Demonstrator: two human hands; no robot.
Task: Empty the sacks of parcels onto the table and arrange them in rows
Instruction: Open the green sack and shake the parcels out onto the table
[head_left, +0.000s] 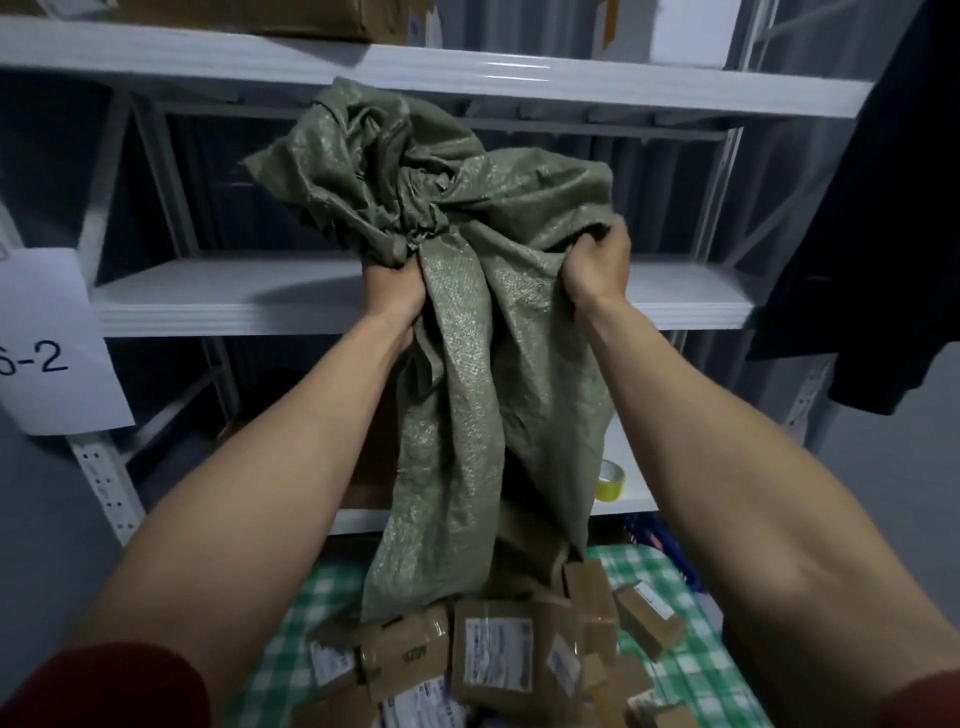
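Observation:
A green woven sack (467, 364) hangs upside down in front of me, its mouth down at the table. My left hand (392, 291) grips a bunched fold of its upper end. My right hand (597, 265) grips the sack's right side at about the same height. Below the sack's mouth lies a heap of several brown cardboard parcels (493, 654) with white labels, on a table with a green-and-white checked cloth (691, 675). Part of the heap is hidden by the sack and by the frame's lower edge.
White metal shelving (234, 296) stands right behind the table. A roll of yellow tape (610, 480) sits on a low shelf at the right. A paper sign reading "6-2" (47, 343) hangs at the left. A dark garment (883, 234) hangs at the right.

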